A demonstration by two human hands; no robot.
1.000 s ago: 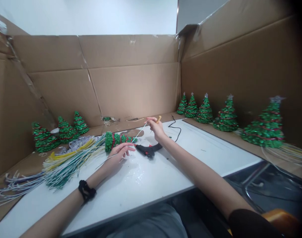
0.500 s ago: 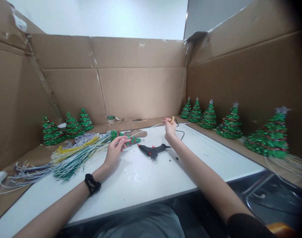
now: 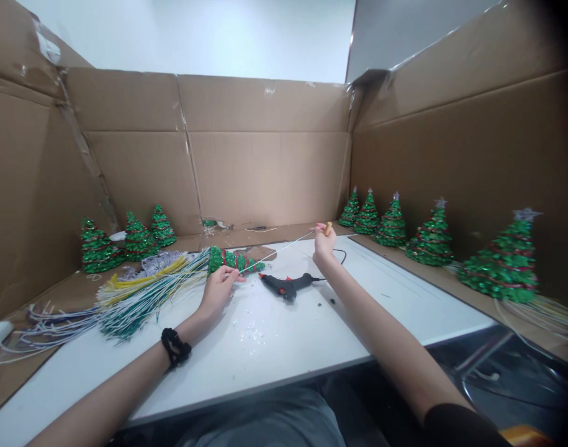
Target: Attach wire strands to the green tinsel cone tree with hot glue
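Note:
A thin white wire stretches taut between my two hands above the white table. My left hand pinches its near end, right beside a green sequin tree lying on its side. Farther back, my right hand is closed on the wire's far end, and a small tan wooden piece sticks up out of its fingers. A black glue gun lies on the table between my hands.
A bundle of green, yellow and white wires lies at the left. Finished green trees stand in a row along the right cardboard wall and at the back left. A black cord runs behind the glue gun.
My hands have drawn apart, pulling the wire out straight. The right hand moved right and away; the left hand lifted to the lying tree.

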